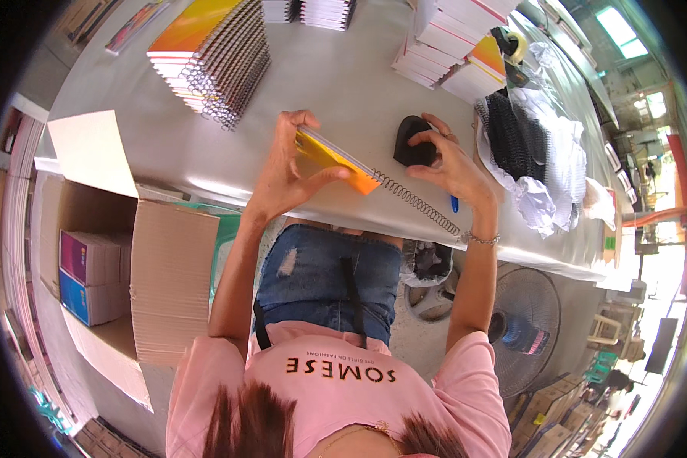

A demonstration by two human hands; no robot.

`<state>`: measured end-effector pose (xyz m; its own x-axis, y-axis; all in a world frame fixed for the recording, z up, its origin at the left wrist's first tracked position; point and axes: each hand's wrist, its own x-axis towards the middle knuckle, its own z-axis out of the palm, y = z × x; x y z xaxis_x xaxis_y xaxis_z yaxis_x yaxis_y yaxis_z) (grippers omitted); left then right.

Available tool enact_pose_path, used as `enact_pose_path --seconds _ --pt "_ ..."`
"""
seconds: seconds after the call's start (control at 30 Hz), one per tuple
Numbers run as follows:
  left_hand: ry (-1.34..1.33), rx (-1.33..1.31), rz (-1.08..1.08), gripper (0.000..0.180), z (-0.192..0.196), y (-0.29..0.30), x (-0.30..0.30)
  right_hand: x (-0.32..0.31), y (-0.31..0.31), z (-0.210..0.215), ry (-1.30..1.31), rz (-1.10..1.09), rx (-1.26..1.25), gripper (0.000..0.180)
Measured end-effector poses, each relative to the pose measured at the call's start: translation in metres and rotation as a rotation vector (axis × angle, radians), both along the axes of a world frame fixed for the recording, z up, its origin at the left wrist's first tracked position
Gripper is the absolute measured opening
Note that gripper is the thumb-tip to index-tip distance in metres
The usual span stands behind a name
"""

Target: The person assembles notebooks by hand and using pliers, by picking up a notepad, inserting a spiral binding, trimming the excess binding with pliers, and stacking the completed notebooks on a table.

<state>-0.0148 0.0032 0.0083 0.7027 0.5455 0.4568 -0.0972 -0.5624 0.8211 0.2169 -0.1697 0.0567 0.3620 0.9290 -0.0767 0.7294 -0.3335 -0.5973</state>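
My left hand [286, 172] is closed on a thin notebook [336, 162] with a yellow-orange cover, tilted above the table near its front edge. A dark spiral binding coil [416, 200] runs out from the notebook's right end, toward my right forearm. Curled around the right side of a black rounded object [410, 141] on the table is my right hand [446, 156], its thumb and fingers against it. What kind of object this is, I cannot make out. Just below my right hand lies a small blue item [455, 204], partly hidden by my wrist.
A stack of spiral-bound notebooks [225, 65] stands at the back left of the table [320, 84]. White-edged book stacks [443, 46] rise at the back right. Black coils [515, 133] lie in white wrapping to the right. An open carton [172, 278] holds books; a fan [523, 320] stands below the table.
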Motion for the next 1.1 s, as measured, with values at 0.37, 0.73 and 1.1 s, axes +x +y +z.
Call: enact_pose_path --seconds 0.37,0.73,1.1 --pt "0.014 -0.178 -0.009 0.111 0.001 -0.006 0.008 -0.019 -0.021 -0.002 0.897 0.178 0.307 0.089" --pt "-0.02 -0.185 -0.009 0.114 0.003 -0.005 0.011 -0.05 0.005 0.008 -0.066 -0.28 0.161 0.052" --pt "-0.026 -0.304 -0.079 0.113 0.003 -0.016 0.01 -0.014 -0.036 -0.024 0.983 0.037 0.396 0.054"
